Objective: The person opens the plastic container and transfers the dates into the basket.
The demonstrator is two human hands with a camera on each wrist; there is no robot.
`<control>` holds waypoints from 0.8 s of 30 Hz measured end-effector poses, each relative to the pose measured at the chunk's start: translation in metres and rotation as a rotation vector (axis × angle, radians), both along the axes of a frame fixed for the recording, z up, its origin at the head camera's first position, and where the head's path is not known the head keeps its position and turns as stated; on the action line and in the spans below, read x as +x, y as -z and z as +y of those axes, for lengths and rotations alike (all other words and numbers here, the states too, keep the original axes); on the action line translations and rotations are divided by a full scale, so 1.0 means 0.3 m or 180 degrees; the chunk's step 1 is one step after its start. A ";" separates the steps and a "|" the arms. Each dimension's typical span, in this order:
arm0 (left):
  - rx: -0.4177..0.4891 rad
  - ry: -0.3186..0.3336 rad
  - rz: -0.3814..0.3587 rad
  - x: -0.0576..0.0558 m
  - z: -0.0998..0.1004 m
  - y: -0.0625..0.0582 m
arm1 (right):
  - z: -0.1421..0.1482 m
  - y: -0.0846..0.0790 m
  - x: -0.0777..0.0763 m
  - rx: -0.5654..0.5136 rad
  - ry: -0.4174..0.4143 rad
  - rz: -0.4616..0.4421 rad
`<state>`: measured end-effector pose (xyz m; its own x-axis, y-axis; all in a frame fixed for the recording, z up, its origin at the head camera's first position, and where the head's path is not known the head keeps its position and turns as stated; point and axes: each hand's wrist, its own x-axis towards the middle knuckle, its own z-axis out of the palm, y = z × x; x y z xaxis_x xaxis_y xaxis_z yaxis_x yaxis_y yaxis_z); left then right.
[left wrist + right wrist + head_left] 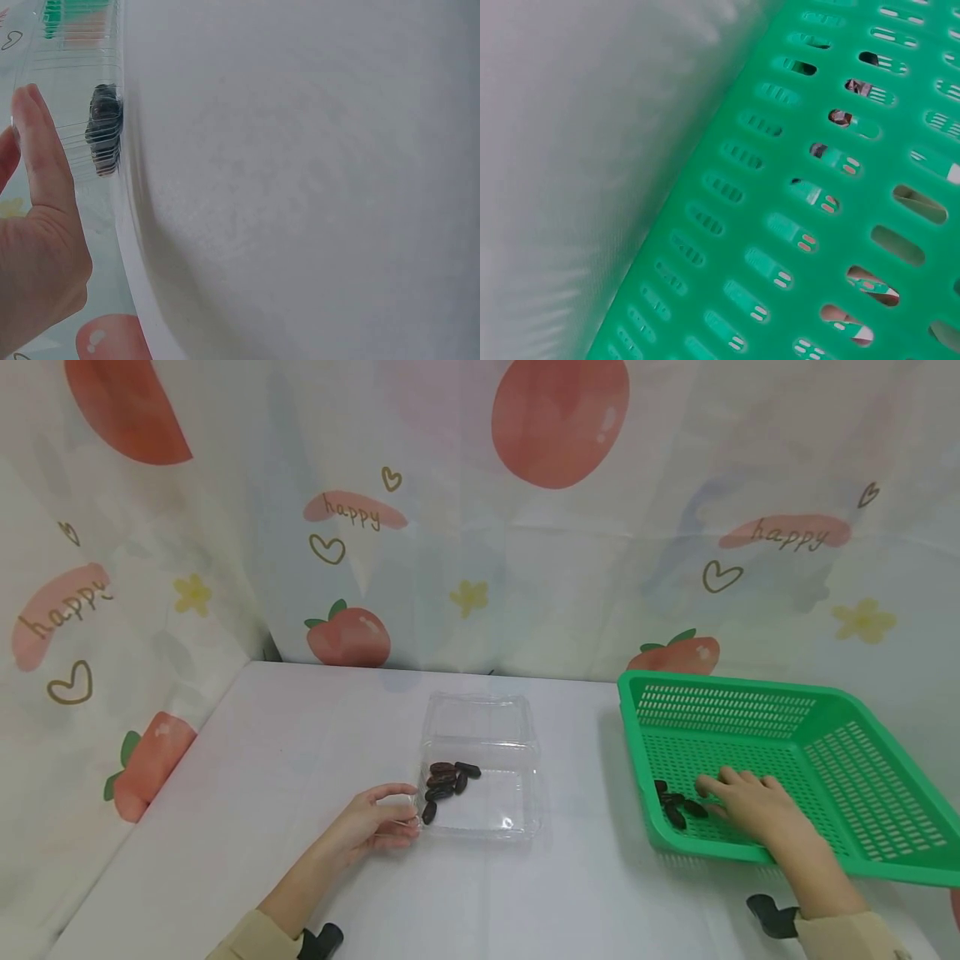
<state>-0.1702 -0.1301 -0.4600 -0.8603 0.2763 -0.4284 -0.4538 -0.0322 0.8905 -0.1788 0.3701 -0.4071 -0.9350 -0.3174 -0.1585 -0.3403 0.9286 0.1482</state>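
My left hand rests its nearly straight fingers against the left wall of a clear plastic clamshell box, its lid tipped back. Inside on the left lie several dark, oval, date-like fruits. The left wrist view shows those dark fruits through the box wall, beside the extended fingers. My right hand reaches over the front rim into a green basket, fingers spread and loosely bent. Just left of its fingers, several more dark fruits lie on the basket floor. No fruit shows in its fingers.
A white-covered table bears both containers, with table surface between them. Patterned cloth hangs behind and to the left. The basket's slotted side fills much of the right wrist view.
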 end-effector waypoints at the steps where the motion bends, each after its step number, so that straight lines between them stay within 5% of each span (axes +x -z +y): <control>1: 0.0000 -0.0001 0.0004 0.000 0.000 0.000 | -0.002 0.000 0.000 -0.0007 -0.0009 -0.0002; 9: -0.0021 -0.0001 0.0007 0.001 0.000 0.000 | -0.007 0.000 0.001 -0.0165 0.0046 0.0102; 18: -0.0004 -0.0002 0.0012 0.000 0.001 -0.001 | -0.090 -0.051 0.000 -0.0685 -0.0125 0.1106; 24: 0.0021 0.0000 0.0005 0.001 0.000 -0.001 | -0.228 -0.115 0.007 -0.0995 0.0029 0.1182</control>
<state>-0.1699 -0.1302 -0.4597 -0.8610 0.2791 -0.4253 -0.4524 -0.0381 0.8910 -0.1768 0.3017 -0.3726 -0.9133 -0.2881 0.2881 -0.3089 0.9507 -0.0285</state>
